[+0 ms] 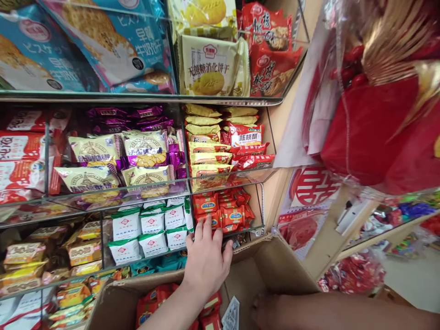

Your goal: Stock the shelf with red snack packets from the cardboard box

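My left hand (208, 256) reaches up and forward over the box, palm down, its fingers apart and the thumb out to the right. Its fingertips overlap the front of the small red packets (233, 216) on a lower shelf; whether they touch is unclear. Below the left forearm, more red packets (156, 298) lie in an open cardboard box (268, 261). My right hand (266, 309) is low at the box's right side, dark and smeared, with its fingers not readable. A white printed paper slip (231, 314) lies in the box between the arms.
White-and-green packets (151, 228) fill the compartment left of the red ones. Clear shelf fronts and dividers (187, 151) bound the compartments. Cream-coloured biscuit packs (146, 149) and yellow-and-red packs (209, 158) sit above. Red plastic-wrapped goods (371, 128) hang at the right.
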The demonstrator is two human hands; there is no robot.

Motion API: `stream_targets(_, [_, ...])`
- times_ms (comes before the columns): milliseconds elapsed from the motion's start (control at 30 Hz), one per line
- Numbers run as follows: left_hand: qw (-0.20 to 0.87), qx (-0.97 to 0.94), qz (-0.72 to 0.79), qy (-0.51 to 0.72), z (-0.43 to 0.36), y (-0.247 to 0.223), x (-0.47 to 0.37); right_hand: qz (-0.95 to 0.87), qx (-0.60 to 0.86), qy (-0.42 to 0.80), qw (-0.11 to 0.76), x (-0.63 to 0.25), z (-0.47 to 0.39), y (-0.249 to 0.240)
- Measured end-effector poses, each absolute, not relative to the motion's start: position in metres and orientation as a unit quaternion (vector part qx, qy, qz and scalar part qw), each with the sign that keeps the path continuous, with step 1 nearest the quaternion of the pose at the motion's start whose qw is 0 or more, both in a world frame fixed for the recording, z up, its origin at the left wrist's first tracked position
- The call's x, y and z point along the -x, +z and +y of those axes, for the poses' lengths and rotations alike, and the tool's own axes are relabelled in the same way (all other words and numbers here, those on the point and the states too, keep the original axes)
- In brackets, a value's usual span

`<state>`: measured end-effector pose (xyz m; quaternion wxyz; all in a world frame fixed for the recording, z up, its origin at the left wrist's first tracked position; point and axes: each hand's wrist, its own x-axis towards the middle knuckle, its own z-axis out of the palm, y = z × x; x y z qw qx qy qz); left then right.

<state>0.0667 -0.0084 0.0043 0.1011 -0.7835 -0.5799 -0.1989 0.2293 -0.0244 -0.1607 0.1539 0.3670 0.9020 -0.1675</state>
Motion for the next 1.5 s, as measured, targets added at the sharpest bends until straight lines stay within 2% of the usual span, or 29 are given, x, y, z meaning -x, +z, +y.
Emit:
stream_targets(100, [0.097,0.786,-0.577,-0.202,-0.011,0.004,-0.069,0.901,-0.379,-0.106,0.181,-0.229,-0.028,-0.178])
stream_targets(200, [0.09,0.785,-0.572,-0.218,-0.011,0.005,-0.069,0.903,-0.412,-0.068,0.103,-0.225,-0.034,-0.166])
stream_targets(300, [0.067,0.785,-0.55,-0.278,-0.008,0.006,-0.065,0.905,-0.418,-0.073,0.005,-0.223,-0.037,-0.118])
stream_targets(367, [0.003,0.793,-0.5,-0.349,-0.007,0.007,-0.058,0.901,-0.401,-0.163,-0.01,-0.223,-0.036,-0.073])
stream_targets(400, [-0.054,0.792,-0.472,-0.384,-0.007,0.008,-0.055,0.881,-0.404,-0.238,-0.065,-0.223,-0.034,-0.05])
stream_targets(533, [-0.333,0.698,-0.423,-0.473,-0.013,0.012,-0.046,0.688,-0.417,-0.454,-0.383,-0.217,-0.027,0.015])
stream_targets(600, [-0.371,0.654,-0.438,-0.492,-0.015,0.015,-0.046,0.583,-0.406,-0.517,-0.477,-0.209,-0.023,0.026])
stream_targets(633, [-0.363,0.647,-0.45,-0.497,-0.016,0.016,-0.048,0.55,-0.402,-0.541,-0.494,-0.205,-0.02,0.027])
stream_targets(733, [-0.331,0.658,-0.466,-0.49,-0.013,0.017,-0.052,0.543,-0.406,-0.556,-0.48,-0.194,-0.007,0.025])
stream_targets(867, [-0.287,0.684,-0.459,-0.49,-0.008,0.012,-0.055,0.626,-0.445,-0.406,-0.495,-0.19,0.012,0.016])
stream_targets(1033, [-0.305,0.67,-0.469,-0.487,-0.009,0.009,-0.055,0.654,-0.475,-0.317,-0.496,-0.197,0.016,0.011])
stream_targets(1133, [-0.431,0.637,-0.473,-0.43,-0.009,0.017,-0.053,0.665,-0.476,-0.229,-0.528,-0.201,0.009,0.016])
stream_targets(1267, [-0.692,0.521,-0.407,-0.289,-0.007,0.031,-0.048,0.682,-0.439,-0.1,-0.577,-0.206,0.003,0.023])
stream_targets(1333, [-0.749,0.479,-0.381,-0.253,-0.005,0.037,-0.046,0.706,-0.407,-0.061,-0.576,-0.209,0.001,0.024])
stream_targets(1400, [-0.73,0.489,-0.378,-0.292,-0.004,0.04,-0.046,0.72,-0.389,-0.052,-0.572,-0.212,0.0,0.022])
stream_targets(1500, [-0.616,0.551,-0.401,-0.395,-0.002,0.041,-0.049,0.691,-0.424,-0.11,-0.575,-0.215,0.002,0.016])
